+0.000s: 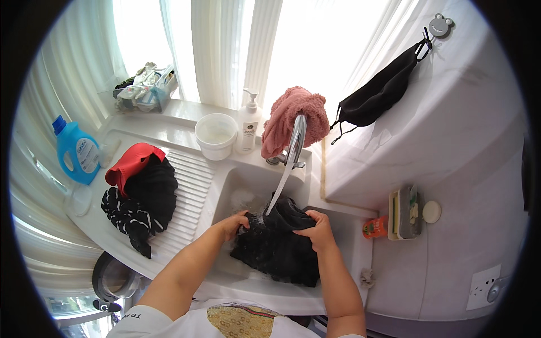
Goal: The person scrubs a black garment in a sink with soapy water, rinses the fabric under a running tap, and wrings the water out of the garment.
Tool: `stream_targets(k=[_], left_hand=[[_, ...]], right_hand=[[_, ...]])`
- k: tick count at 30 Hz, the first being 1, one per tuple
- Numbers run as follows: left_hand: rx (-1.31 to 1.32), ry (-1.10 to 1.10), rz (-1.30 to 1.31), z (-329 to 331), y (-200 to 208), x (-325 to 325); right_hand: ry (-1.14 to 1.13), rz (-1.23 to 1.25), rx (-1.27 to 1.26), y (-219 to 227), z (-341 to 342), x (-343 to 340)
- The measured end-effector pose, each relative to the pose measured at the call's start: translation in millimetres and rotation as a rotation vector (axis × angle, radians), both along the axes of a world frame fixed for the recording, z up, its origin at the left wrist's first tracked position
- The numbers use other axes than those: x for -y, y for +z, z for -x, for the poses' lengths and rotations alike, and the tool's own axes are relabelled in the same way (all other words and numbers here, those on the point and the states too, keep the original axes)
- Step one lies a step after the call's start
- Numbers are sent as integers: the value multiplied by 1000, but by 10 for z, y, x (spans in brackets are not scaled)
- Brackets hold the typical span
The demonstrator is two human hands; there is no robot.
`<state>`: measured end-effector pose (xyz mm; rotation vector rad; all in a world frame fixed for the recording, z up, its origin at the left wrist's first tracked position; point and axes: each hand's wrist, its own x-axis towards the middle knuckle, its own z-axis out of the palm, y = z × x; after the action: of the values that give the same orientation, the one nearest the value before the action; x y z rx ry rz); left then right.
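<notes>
A wet black garment point(276, 250) lies spread in the white sink basin point(228, 186), its upper part lifted under a stream of water from the chrome faucet point(297, 138). My left hand point(232, 225) is closed on the garment's left edge. On the other side, my right hand point(320, 230) grips its upper right edge with the fingers wrapped round the cloth. Cloudy, foamy water shows around the fabric at the upper left of the basin. A pink fluffy towel point(290, 118) hangs over the faucet's base.
On the ribbed washboard point(189, 191) at left lie black clothes point(149, 194) and a red cap-like piece point(132, 163). Behind stand a blue detergent bottle point(80, 152), a white tub point(216, 138) and a pump bottle point(248, 124). A black mask point(377, 93) hangs on the right wall, above a wall caddy point(404, 214).
</notes>
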<state>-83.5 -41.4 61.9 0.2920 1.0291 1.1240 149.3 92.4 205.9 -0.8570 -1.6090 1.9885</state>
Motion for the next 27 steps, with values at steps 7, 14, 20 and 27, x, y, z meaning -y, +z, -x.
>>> stream_targets(k=[7, 14, 20, 27], left_hand=[[-346, -87, 313, -302, 722, -63], [-315, 319, -37, 14, 874, 342], [-1432, -340, -32, -63, 939, 317], [-834, -184, -304, -121, 659, 210]], right_hand=[[-32, 138, -25, -197, -129, 39], [-155, 338, -147, -193, -240, 82], [88, 270, -335, -296, -213, 332], [-201, 520, -420, 72, -68, 101]])
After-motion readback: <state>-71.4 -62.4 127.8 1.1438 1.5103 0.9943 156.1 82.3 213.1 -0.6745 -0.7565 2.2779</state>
